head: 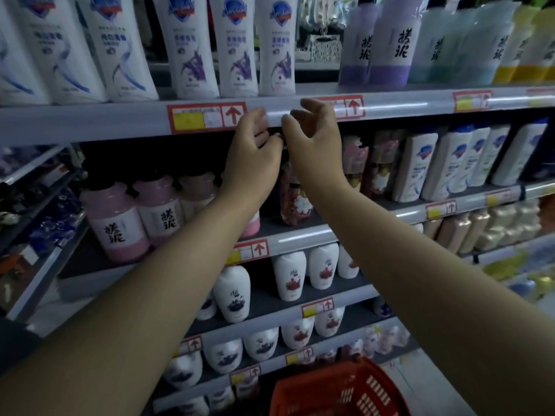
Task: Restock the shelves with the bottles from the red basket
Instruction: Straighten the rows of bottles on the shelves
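Landmark: a grey metal shelf rail [120,121] carrying a red and yellow price tag [207,117] is running across the upper part of the view.
Left hand: the left hand [252,154] is reaching up to just under the rail, beside the tag, with its fingers curling in toward a small dark top [278,137]. I cannot tell whether it is pinching that top or only touching it.
Right hand: the right hand [315,142] is reaching up in front of the rail, just beside the left hand. Its thumb and forefinger are standing apart with only the rail showing between them, while its lower fingers are bending toward the same dark top. Whether they are grasping it cannot be told.
Bottle: a clear plastic bottle with red and white flower print [294,202] is standing on the shelf under the rail, directly below the two hands, which are hiding its upper part.
Basket: a red slatted plastic basket [345,391] is sitting far below the rail, at the bottom edge of the view. Its inside is too dark to read.
Neighbours: pink-banded rounded bottles [115,223] are standing under the rail, while tall white bottles [192,46] are lining the shelf above it.
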The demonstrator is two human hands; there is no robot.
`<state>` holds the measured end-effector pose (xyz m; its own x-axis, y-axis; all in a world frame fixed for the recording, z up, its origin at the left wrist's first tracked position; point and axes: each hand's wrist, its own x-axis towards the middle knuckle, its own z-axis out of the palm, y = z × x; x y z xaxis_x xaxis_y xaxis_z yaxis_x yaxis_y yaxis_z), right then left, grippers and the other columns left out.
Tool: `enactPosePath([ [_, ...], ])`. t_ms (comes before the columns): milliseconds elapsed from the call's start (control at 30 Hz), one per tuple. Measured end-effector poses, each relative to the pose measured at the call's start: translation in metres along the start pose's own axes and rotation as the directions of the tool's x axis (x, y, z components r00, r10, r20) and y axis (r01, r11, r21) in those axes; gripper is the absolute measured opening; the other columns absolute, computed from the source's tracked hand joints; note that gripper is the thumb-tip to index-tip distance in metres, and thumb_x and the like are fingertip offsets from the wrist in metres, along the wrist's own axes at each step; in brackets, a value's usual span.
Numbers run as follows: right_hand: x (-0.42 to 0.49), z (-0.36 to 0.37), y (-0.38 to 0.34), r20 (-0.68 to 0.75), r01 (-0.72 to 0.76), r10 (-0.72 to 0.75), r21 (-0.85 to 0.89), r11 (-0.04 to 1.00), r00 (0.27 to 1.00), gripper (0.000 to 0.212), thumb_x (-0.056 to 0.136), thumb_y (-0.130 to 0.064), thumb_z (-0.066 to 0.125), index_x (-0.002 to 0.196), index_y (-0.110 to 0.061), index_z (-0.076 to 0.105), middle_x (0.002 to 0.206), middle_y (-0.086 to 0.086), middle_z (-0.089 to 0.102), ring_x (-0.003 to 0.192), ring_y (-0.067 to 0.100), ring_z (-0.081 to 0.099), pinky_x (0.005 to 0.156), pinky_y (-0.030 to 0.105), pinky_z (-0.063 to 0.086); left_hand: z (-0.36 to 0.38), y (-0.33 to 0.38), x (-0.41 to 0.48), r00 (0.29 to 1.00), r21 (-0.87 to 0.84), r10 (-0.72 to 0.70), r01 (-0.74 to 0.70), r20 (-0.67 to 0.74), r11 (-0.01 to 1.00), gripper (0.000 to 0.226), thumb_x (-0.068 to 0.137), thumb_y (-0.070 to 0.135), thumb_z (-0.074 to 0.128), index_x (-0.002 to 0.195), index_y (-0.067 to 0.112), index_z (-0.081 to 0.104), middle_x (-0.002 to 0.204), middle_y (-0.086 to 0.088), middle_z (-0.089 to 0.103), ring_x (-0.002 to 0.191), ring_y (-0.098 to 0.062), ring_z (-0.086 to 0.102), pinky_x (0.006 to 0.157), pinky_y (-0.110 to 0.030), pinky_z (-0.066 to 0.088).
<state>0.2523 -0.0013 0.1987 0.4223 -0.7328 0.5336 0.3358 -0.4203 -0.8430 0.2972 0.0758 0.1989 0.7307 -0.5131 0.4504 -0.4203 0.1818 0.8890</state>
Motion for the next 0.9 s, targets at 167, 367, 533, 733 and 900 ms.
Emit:
enactPosePath([
  [167, -0.008, -0.019, 0.026, -0.018, -0.08, 0.08, -0.032, 0.996, 0.997, 0.032, 0.09, -0.02, 0.058, 0.121, -0.014, 0.051, 0.103, -0.005, 0.061, 0.093, 0.003, 0.06, 0.076, 0.014, 0.048, 0.019, -0.029, -0.005, 0.998, -0.01, -0.068, 0.068, -0.001, 0.998, 0.042, 0.097, 0.006, 0.046, 0.138, 0.011, 0.044, 0.136, -0.006, 0.052, 0.119, -0.009, 0.05, 0.082, -0.004, 0.041],
  [367, -0.003, -0.043, 0.065, -0.005, -0.167, 0.167, -0.059, 0.984, 0.986, 0.027, 0.09, -0.021, 0.059, 0.116, -0.015, 0.053, 0.096, -0.011, 0.057, 0.088, -0.002, 0.056, 0.074, 0.007, 0.043, 0.05, -0.061, -0.002, 0.984, -0.019, -0.171, 0.171, -0.057, 0.985, 0.039, 0.095, 0.005, 0.047, 0.134, 0.008, 0.05, 0.129, -0.005, 0.055, 0.115, -0.009, 0.052, 0.088, -0.009, 0.041],
  [533, 0.012, -0.065, 0.103, 0.041, -0.252, 0.257, -0.103, 0.962, 0.965, 0.036, 0.09, -0.019, 0.057, 0.124, -0.011, 0.048, 0.114, 0.003, 0.057, 0.099, 0.011, 0.055, 0.078, 0.015, 0.044, 0.077, -0.084, 0.001, 0.966, -0.005, -0.247, 0.247, -0.082, 0.969, 0.042, 0.097, 0.008, 0.045, 0.139, 0.008, 0.044, 0.136, -0.004, 0.05, 0.118, -0.007, 0.047, 0.085, -0.005, 0.04],
  [733, 0.03, -0.072, 0.139, 0.202, -0.338, 0.371, -0.183, 0.923, 0.906, 0.051, 0.093, -0.022, 0.056, 0.139, -0.008, 0.037, 0.129, 0.004, 0.051, 0.107, 0.013, 0.05, 0.088, 0.023, 0.041, 0.095, -0.111, 0.012, 0.951, -0.014, -0.245, 0.247, -0.19, 0.969, 0.05, 0.073, 0.026, 0.051, 0.123, 0.023, 0.051, 0.117, 0.0, 0.063, 0.11, -0.019, 0.061, 0.099, -0.044, 0.049],
  [900, 0.034, -0.065, 0.157, 0.307, -0.365, 0.41, -0.192, 0.911, 0.859, 0.052, 0.093, -0.023, 0.058, 0.137, -0.004, 0.038, 0.12, 0.008, 0.058, 0.106, 0.019, 0.059, 0.09, 0.033, 0.05, 0.104, -0.125, 0.017, 0.942, 0.068, -0.285, 0.301, -0.175, 0.951, 0.043, 0.089, 0.013, 0.052, 0.132, 0.021, 0.05, 0.11, 0.004, 0.064, 0.095, -0.012, 0.062, 0.078, -0.025, 0.054],
])
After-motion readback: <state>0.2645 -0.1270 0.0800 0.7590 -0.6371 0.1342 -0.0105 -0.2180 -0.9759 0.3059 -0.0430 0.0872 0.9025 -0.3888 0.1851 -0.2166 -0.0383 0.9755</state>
